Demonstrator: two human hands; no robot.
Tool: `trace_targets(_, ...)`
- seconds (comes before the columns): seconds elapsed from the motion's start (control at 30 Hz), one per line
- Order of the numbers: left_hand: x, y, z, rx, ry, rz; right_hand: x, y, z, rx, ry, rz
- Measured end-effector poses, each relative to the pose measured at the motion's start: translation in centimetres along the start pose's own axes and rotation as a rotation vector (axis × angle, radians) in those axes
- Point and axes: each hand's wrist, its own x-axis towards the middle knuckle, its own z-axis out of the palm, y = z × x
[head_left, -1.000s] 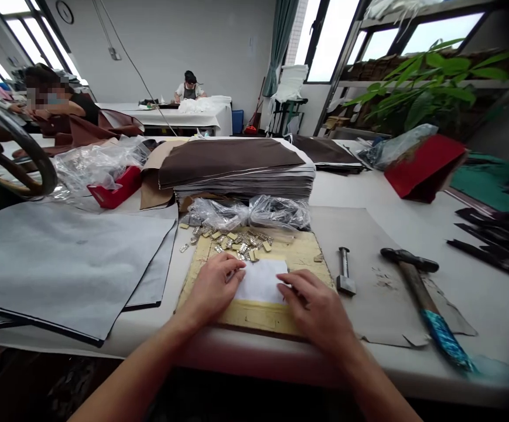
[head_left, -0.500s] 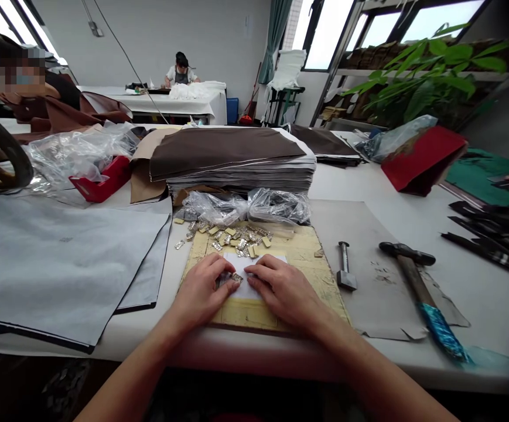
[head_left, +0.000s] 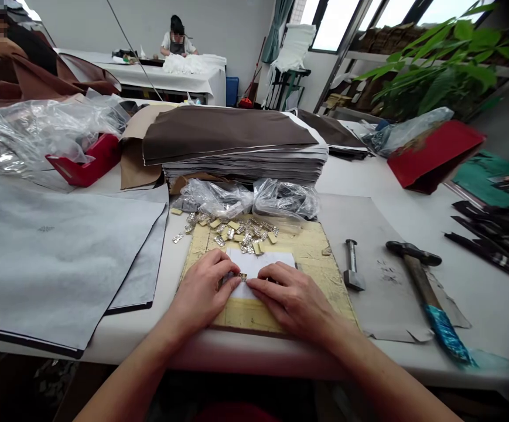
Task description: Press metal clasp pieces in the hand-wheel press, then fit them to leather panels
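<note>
Both hands rest on a white paper sheet (head_left: 258,264) lying on a yellowish cutting board (head_left: 307,258). My left hand (head_left: 204,290) and my right hand (head_left: 291,299) meet at their fingertips, pinching a small metal piece (head_left: 242,276) on the paper. Just beyond the paper lies a pile of several small metal and gold-coloured pieces (head_left: 232,231), with a few scattered off the board's left corner.
Two clear plastic bags (head_left: 254,199) sit behind the pile, before a stack of brown sheets (head_left: 236,146). A metal punch (head_left: 353,266) and a hammer (head_left: 427,296) lie right of the board. Grey sheets (head_left: 56,246) cover the left. Other people work at far tables.
My right hand has slid left across the paper to meet my left hand, and both now pinch a small metal piece. The camera has tilted down a little.
</note>
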Motion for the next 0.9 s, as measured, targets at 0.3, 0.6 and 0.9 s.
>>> trace_targets(0.3, 0.2, -0.1, 0.1, -0.007, -0.005, -0.006, 0.8, 0.1, -0.9, 0.069, -0.051, 0.021)
trace_targets(0.6, 0.1, -0.8, 1.1, -0.013, 0.011, 0.005, 11.3, 6.3, -6.9, -0.233, 0.278, 0.075)
trace_targets(0.9, 0.4, -2.2, 1.4, -0.103, 0.02, -0.008, 25.5, 14.1, -9.7, -0.596, 0.008, 0.192)
